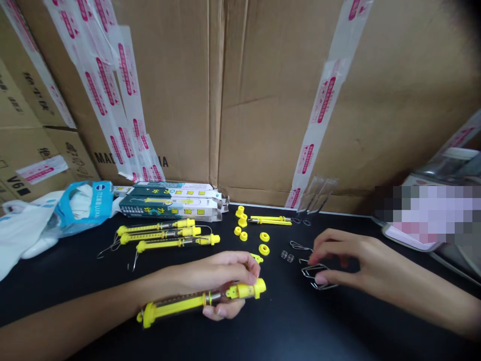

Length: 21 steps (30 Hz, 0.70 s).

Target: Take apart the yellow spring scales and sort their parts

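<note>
My left hand is closed round a yellow tubular spring scale, which lies slanted with its capped end by my thumb and fingertips. Several bent metal wire hooks lie on the black table at the right. My right hand bends over them, thumb and fingertips on the wire; how firmly it grips cannot be made out. Two small coil springs sit just left of the hooks. Yellow rings and small yellow caps are scattered beyond my left hand, with a partly hidden yellow piece behind its fingers.
Three spring scales with hooks lie at the left, before printed boxes. Thin yellow strips and clear tubes are at the back. A blue-and-white plastic packet is far left. Large cardboard boxes wall the rear.
</note>
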Each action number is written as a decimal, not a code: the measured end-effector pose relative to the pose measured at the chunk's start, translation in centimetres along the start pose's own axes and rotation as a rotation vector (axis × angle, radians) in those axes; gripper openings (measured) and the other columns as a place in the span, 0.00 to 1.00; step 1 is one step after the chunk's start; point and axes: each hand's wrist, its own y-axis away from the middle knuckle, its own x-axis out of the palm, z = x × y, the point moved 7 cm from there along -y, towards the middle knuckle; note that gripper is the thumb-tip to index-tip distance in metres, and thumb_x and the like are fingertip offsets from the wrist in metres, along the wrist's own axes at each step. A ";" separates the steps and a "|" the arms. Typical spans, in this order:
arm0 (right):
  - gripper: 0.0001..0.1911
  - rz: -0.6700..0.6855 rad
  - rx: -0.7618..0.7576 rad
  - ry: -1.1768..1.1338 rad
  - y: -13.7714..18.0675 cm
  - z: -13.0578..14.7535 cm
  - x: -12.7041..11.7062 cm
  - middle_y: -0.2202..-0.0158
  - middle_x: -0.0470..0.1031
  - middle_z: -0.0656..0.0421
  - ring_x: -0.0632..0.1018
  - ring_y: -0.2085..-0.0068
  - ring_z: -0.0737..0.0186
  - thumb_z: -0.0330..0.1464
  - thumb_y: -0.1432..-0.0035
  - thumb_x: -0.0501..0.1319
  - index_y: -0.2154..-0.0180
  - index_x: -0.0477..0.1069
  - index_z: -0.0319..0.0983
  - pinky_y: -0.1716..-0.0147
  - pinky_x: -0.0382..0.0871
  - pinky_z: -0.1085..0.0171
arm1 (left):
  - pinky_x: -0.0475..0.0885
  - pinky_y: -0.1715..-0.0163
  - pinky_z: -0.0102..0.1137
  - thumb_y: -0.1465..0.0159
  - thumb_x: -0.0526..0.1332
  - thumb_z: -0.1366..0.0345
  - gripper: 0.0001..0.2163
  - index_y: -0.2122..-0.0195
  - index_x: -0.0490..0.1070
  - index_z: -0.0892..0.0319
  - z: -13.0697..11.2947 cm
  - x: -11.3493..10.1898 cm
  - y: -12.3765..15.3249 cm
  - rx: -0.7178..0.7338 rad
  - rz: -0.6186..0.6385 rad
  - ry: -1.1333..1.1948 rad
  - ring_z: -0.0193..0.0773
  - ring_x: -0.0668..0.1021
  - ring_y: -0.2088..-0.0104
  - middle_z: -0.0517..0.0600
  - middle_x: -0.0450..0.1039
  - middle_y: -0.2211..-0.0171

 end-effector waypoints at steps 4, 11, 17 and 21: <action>0.13 -0.037 0.023 -0.191 0.0 3.7 1.7 0.66 0.82 0.61 0.82 0.67 0.63 0.46 0.38 0.62 0.62 0.80 0.46 0.69 0.76 0.67 | 0.55 0.92 0.19 0.34 0.61 0.59 0.10 0.61 0.58 0.53 -0.1 0.2 0.1 0.018 0.000 0.010 0.28 0.60 0.93 0.38 0.64 0.89; 0.21 -0.372 -0.329 0.101 1.6 10.0 5.4 0.47 0.76 0.51 0.80 0.51 0.57 0.39 0.29 0.53 0.38 0.65 0.43 0.53 0.77 0.61 | 0.58 0.93 0.18 0.34 0.59 0.62 0.09 0.58 0.58 0.53 -0.4 0.4 0.2 0.021 -0.002 0.024 0.28 0.60 0.92 0.37 0.64 0.88; 0.23 -0.426 -0.468 0.440 1.8 11.0 6.4 0.46 0.75 0.44 0.77 0.50 0.47 0.38 0.28 0.50 0.35 0.63 0.40 0.57 0.78 0.50 | 0.60 0.93 0.17 0.37 0.60 0.67 0.09 0.61 0.58 0.54 -0.6 0.6 0.4 0.034 0.043 0.009 0.27 0.61 0.92 0.38 0.66 0.87; 0.24 -0.405 -0.524 0.491 1.9 11.6 6.4 0.45 0.75 0.42 0.78 0.51 0.44 0.31 0.30 0.52 0.35 0.63 0.41 0.59 0.78 0.46 | 0.58 0.93 0.18 0.38 0.64 0.65 0.11 0.62 0.60 0.56 -0.5 0.6 0.4 0.046 0.064 -0.005 0.27 0.61 0.92 0.38 0.66 0.87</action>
